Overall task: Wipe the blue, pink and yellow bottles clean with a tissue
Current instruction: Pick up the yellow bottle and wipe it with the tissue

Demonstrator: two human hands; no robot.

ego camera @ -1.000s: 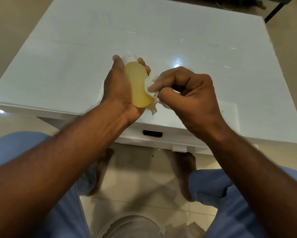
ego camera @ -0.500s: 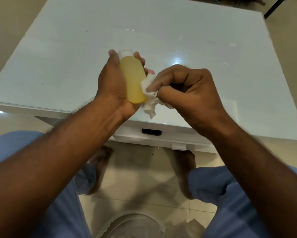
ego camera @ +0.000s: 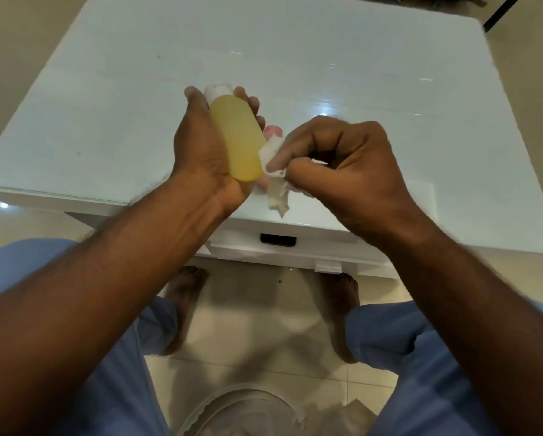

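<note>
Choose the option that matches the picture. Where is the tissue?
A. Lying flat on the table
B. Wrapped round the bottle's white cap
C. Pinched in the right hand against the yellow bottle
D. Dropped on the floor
C: the right hand pinches the crumpled tissue and presses it to the lower side of the yellow bottle, which the left hand grips above the table.

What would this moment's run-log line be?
step: wiping yellow bottle | left hand: grips bottle | right hand: pinches tissue against bottle's side | blue, pink bottles: not in view
</note>
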